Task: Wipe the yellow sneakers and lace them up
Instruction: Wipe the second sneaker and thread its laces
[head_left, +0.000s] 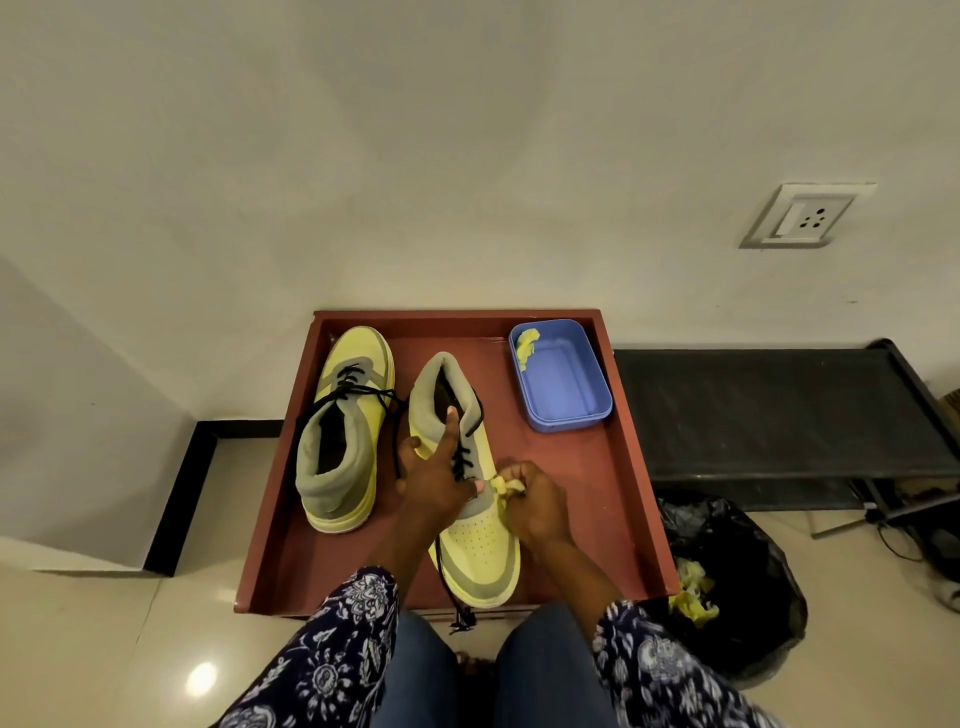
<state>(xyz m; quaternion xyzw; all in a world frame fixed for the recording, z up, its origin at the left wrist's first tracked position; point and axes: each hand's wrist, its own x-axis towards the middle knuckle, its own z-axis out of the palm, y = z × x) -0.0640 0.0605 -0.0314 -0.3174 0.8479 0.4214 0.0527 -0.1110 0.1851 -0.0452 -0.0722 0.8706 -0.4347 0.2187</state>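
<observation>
On the red tray (631, 467), down on the floor against the wall: wiping the nearer yellow sneaker (480, 551) right now. Left hand (436, 475) clamping it over the laces, thumb hooked up at the grey collar, probably just keeping it from sliding around while scrubbing. Right hand (530, 501) pinching a small yellow wipe (503, 486) against the side near the eyelets, fingers curled tight round it. Toe pointing back toward the knees, loose black lace (447, 577) trailing off the tray's front edge, so clearly not laced up yet. Second sneaker (345, 431) sitting just to the left, heel this way, laces partly threaded and flopping over the sides. Blue tub (566, 384) parked in the far right corner with another yellow wipe (525, 345) draped inside, within easy reach. Black bin bag (737, 587) beside the tray catching used wipes. Still on the wiping stage, guessing.
</observation>
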